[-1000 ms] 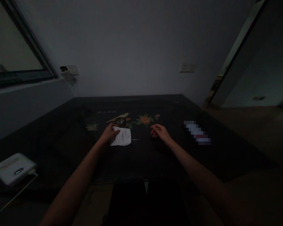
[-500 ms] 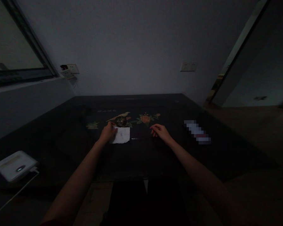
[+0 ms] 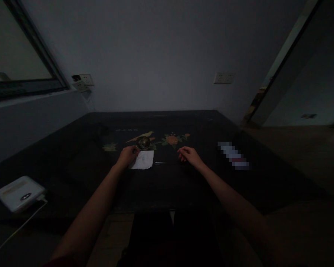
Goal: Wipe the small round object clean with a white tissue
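Appears to steady white paper [image 3: 145, 160] on the desk [image 3: 156, 189] with bent fingers of the left hand [image 3: 125, 157] at its left edge, pinch indeterminate, and right hand [image 3: 193, 157] loosely closed; presumably calls next for secure edge contact.

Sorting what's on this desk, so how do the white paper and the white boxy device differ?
The creased white paper is thin and flat; the boxy white plastic-looking device is thick. The paper has no cord; the device has a pale cable. Both are whitish and on the dark desk.
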The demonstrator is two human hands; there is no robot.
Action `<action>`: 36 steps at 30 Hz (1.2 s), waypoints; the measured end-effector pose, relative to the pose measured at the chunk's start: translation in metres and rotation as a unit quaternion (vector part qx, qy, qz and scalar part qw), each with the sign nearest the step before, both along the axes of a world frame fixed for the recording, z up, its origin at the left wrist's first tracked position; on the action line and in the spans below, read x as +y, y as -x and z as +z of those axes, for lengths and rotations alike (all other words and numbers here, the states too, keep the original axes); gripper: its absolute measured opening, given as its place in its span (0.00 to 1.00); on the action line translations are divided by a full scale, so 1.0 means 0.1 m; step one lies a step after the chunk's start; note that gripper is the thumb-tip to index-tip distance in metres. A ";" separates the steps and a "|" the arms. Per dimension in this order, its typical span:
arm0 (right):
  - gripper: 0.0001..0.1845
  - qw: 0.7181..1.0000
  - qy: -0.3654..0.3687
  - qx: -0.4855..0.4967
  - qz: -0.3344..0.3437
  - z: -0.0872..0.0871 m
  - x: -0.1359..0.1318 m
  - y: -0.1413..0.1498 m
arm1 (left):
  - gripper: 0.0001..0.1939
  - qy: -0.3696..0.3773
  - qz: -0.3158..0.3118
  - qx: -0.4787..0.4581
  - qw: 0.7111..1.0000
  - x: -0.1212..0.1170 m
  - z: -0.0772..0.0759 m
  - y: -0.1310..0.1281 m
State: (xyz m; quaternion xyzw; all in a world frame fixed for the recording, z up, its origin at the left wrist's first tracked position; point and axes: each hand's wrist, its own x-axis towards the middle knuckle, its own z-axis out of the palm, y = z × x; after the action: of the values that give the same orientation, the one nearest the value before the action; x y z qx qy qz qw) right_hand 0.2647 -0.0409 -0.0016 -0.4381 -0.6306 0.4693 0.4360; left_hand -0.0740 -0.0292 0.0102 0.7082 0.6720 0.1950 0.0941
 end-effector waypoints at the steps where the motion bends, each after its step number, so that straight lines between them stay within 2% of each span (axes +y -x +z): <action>1: 0.14 1.000 -0.003 0.000 0.001 0.00 0.00 0.00 | 0.12 -0.003 -0.008 -0.001 1.000 0.00 0.00 0.01; 5: 0.16 1.000 -0.011 0.001 -0.004 -0.01 0.00 0.01 | 0.12 -0.009 -0.031 -0.009 0.999 0.00 0.01 0.03; 10: 0.15 1.000 -0.015 -0.009 -0.014 -0.01 0.00 0.01 | 0.12 -0.001 -0.028 -0.013 1.000 -0.02 0.04 0.04; 18: 0.10 0.999 -0.019 -0.033 -0.023 0.03 -0.04 0.01 | 0.12 -0.040 -0.009 0.000 0.999 -0.06 0.09 0.06; 30: 0.08 0.999 -0.023 -0.044 -0.022 0.03 -0.03 0.01 | 0.14 -0.032 -0.011 0.047 0.998 0.00 -0.05 0.03; 36: 0.08 0.998 -0.024 -0.042 -0.026 0.03 -0.03 0.02 | 0.12 -0.040 -0.022 0.067 0.997 -0.05 0.01 0.05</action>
State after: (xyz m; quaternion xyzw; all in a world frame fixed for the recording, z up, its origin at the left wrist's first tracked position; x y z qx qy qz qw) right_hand 0.2629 -0.0439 0.0012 -0.4634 -0.6479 0.4239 0.4310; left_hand -0.0787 -0.0344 0.0109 0.7375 0.6526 0.1720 0.0251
